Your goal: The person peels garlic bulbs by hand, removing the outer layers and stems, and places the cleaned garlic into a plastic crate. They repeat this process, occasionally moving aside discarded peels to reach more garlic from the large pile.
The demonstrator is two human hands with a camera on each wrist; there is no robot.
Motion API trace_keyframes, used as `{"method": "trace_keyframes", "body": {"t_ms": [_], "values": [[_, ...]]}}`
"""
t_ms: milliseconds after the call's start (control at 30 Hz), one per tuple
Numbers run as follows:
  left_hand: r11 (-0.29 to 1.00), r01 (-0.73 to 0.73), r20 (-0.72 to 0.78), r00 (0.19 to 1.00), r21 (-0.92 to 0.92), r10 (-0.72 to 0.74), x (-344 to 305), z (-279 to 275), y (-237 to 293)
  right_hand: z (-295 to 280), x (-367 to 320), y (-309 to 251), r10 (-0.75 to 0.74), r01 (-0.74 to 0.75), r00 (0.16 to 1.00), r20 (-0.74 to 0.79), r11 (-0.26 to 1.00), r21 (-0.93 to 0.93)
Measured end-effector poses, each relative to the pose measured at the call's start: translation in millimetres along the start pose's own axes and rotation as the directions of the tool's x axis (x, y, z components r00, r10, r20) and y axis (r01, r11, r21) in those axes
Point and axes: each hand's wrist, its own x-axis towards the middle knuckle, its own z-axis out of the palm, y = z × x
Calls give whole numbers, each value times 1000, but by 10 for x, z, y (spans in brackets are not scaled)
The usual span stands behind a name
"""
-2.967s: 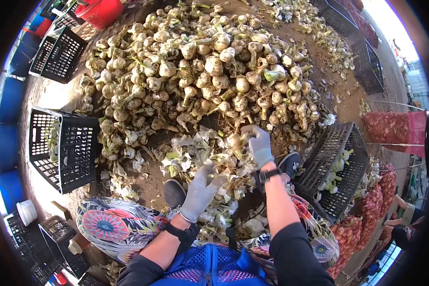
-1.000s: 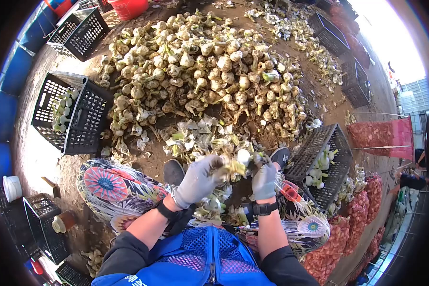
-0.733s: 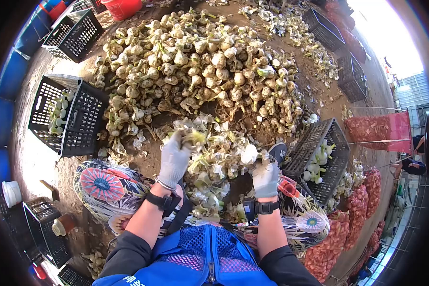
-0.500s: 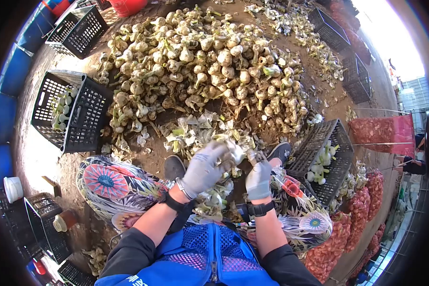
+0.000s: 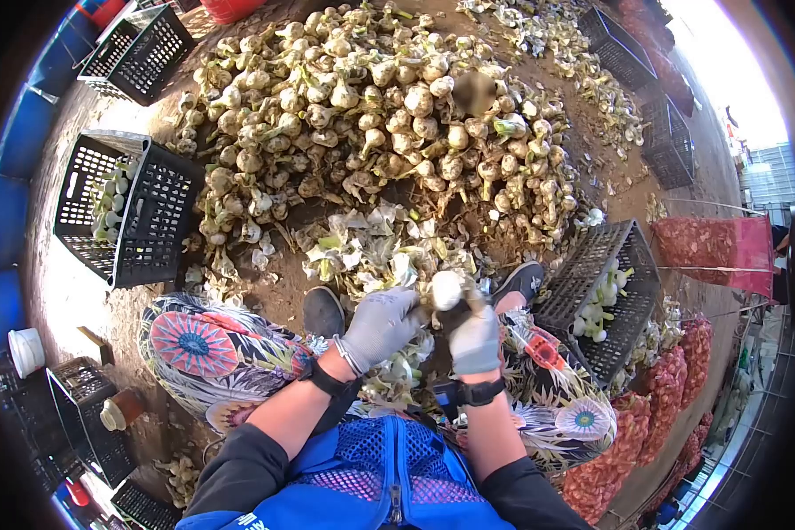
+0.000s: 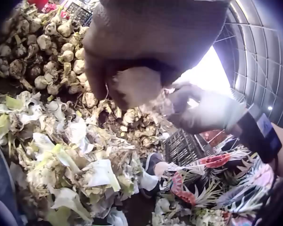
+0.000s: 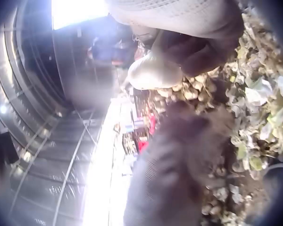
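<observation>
My gloved right hand grips a white, peeled garlic bulb, which stands out above the dark fingers in the head view. The right wrist view shows the smooth bulb under the curled fingers. Just left of it is my gloved left hand, its fingers pointing towards the bulb. It is blurred in the right wrist view, and I cannot tell whether its fingers hold anything. Below both hands lies a heap of torn garlic skins and leaves. Beyond it rises a large pile of unpeeled garlic.
Black crates with peeled garlic stand at the left and by the right foot. Red net sacks line the right side. A dark blurred thing shows over the pile. Shoes flank the skins.
The right hand reached to the pile's edge 3 seconds ago; now it holds a bare white bulb nearer the body. The left hand swung out with leafy scraps, then came back beside the bulb.
</observation>
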Motion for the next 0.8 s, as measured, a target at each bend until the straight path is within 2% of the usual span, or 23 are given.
{"method": "trace_keyframes", "body": {"t_ms": [33, 67, 100, 133, 167, 200, 233, 300, 333, 367, 400, 433, 500, 533, 567, 633, 700, 733, 800], "values": [[1000, 4, 1, 1000, 0, -4, -7, 12, -44, 7, 0, -94, 162, -162, 987, 25, 951, 264], [996, 59, 52, 997, 69, -63, -12, 22, -80, -87, 26, -233, 144, -103, 988, -58, 886, 452], [984, 108, 102, 987, 139, -122, -24, 30, -108, -142, 112, -464, 40, 27, 993, -111, 838, 545], [985, 109, 103, 987, 137, -124, -56, 39, -138, -740, 262, -583, -47, 91, 994, -94, 830, 550], [986, 151, 71, 985, 66, -155, -95, 49, -167, -1447, 478, -661, -168, 104, 985, 30, 732, 674], [982, 188, 39, 982, -8, -187, -86, 55, -184, -1499, 399, -867, -246, 277, 959, -141, 699, 659], [982, 186, 36, 982, -15, -185, -39, 63, -181, -1395, 393, -1007, -168, 509, 805, -569, 688, 517], [947, 250, 12, 968, -204, -253, 45, 51, -117, -1434, 548, -965, -146, 400, 845, -514, 811, 426], [908, 333, 50, 942, -253, -331, 108, -53, 47, -1270, 695, -858, -170, 302, 904, -392, 902, 307], [908, 332, 46, 942, -254, -332, 160, -47, 48, -1037, 871, -754, -87, 146, 928, -362, 980, 138], [912, 314, 53, 949, -263, -311, 176, -35, 40, -1072, 1138, -531, -113, 114, 991, -71, 993, 8], [916, 297, 59, 954, -269, -292, 180, -23, 30, -627, 1298, -444, -73, 19, 963, -259, 979, -202], [887, 338, 96, 941, -314, -324, 202, 18, -43, -351, 1847, -82, -74, -62, 953, -294, 903, -426], [887, 358, 110, 934, -291, -341, 217, 18, -80, -370, 2248, 133, -146, -76, 955, -259, 723, -687], [884, 383, 123, 924, -268, -363, 225, 26, -125, -325, 2528, 326, -239, 39, 960, -149, 637, -770], [893, 369, 58, 928, -258, -367, 222, 54, -215, -108, 2852, 443, -367, 65, 930, -21, 220, -973], [904, 350, 11, 933, -244, -359, 249, 19, -260, 42, 2915, 464, -325, 42, 946, -11, 156, -987], [890, 386, 34, 920, -241, -390, 285, -16, -256, -20, 3021, 506, -295, 83, 956, 13, 225, -971], [873, 421, 70, 906, -246, -417, 352, -27, -223, -52, 2846, 403, -314, 114, 948, 45, 205, -972]]}}
